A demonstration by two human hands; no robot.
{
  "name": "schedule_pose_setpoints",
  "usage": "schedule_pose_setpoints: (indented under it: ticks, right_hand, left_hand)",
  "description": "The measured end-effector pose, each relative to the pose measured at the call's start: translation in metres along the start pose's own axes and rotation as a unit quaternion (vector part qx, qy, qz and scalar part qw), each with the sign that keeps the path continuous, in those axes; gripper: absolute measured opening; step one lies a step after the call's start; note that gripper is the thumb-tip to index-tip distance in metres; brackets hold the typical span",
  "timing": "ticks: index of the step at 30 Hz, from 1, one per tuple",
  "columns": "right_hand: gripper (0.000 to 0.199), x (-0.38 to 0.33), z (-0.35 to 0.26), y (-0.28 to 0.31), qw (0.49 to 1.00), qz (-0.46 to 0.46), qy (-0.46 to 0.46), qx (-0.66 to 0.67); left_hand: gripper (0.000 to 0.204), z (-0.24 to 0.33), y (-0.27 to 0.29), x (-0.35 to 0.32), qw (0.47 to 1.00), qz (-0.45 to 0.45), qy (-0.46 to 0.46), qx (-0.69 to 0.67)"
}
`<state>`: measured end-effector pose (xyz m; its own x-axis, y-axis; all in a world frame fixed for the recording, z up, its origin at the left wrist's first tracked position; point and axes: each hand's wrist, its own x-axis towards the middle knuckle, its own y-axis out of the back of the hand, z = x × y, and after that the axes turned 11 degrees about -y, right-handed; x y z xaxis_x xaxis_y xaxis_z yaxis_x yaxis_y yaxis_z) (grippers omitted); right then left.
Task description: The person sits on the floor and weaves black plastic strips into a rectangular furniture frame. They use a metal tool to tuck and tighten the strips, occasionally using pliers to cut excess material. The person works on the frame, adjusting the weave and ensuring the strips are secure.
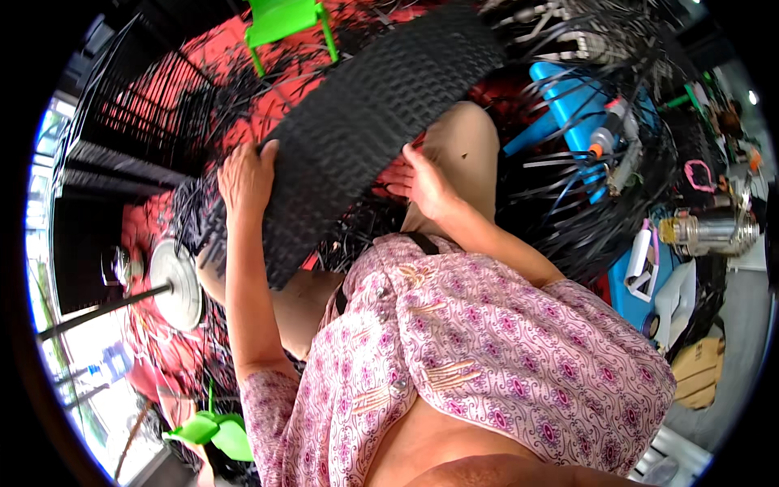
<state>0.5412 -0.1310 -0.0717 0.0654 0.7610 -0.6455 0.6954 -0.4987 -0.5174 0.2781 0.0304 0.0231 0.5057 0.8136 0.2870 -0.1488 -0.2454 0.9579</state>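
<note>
A long woven panel of black flat strips (365, 109) lies slantwise across my lap, a little smeared by motion, running from the lower left up to the far right. My left hand (246, 183) is at its left edge, thumb over the top and fingers bent round the side. My right hand (426, 185) is by the near edge above my right thigh, fingers stretched out and apart, holding nothing; some fingertips are at the panel's edge. Whether they touch it I cannot tell.
Loose black strips (560, 203) spread widely to the right. A blue stool (568, 101) stands there with a bottle on it. A green chair (284, 23) is at the far side on the red floor. A round grey weight-like base with a pole (174, 284) stands left.
</note>
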Motion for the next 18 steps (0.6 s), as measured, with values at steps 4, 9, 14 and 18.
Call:
schedule_pose_setpoints:
  ticks: [4,9,14,18]
  right_hand:
    - [0.059,-0.006,0.006,0.012,0.999,0.011,-0.02,0.027]
    - [0.065,-0.015,0.018,-0.001,0.998,-0.011,-0.064,0.025]
    - [0.062,-0.018,0.021,0.009,0.995,0.031,-0.078,0.054]
    - [0.049,-0.025,0.012,0.009,0.995,0.027,-0.089,0.023]
  left_hand:
    - [0.044,0.019,0.023,0.025,0.991,0.041,-0.103,-0.077]
    - [0.06,0.038,-0.024,0.08,0.94,-0.085,-0.098,-0.315]
    - [0.066,0.077,-0.005,0.12,0.952,-0.191,-0.2,-0.131]
    - [0.059,0.055,-0.049,0.136,0.905,-0.157,-0.234,-0.318]
